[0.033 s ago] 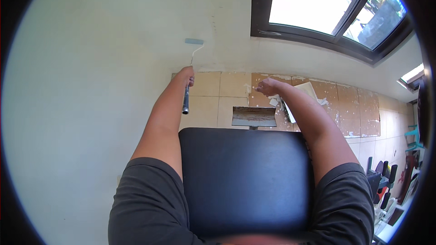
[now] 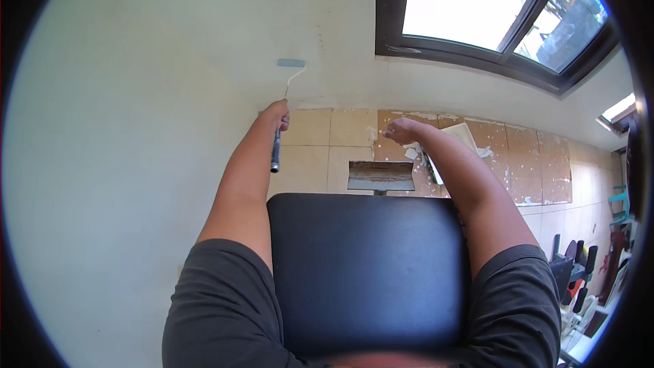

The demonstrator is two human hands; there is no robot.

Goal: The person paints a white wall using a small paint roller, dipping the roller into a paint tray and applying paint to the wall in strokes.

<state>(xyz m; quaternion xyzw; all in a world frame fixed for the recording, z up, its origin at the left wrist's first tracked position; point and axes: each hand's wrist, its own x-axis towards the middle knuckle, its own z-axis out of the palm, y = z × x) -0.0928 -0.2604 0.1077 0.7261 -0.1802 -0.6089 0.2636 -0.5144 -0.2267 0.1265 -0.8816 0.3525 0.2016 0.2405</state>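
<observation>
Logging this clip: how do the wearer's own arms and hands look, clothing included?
The left sleeve and right sleeve are short, loose and dark grey, creased, with no print visible. Below them, the left arm and right arm are bare. The left hand and right hand are ungloved; no watch or bracelet shows.

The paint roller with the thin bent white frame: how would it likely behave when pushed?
Its blue-grey cylindrical head would probably roll; the thin bent white frame might flex slightly. The slim dark handle in the left hand suggests light weight.
</observation>
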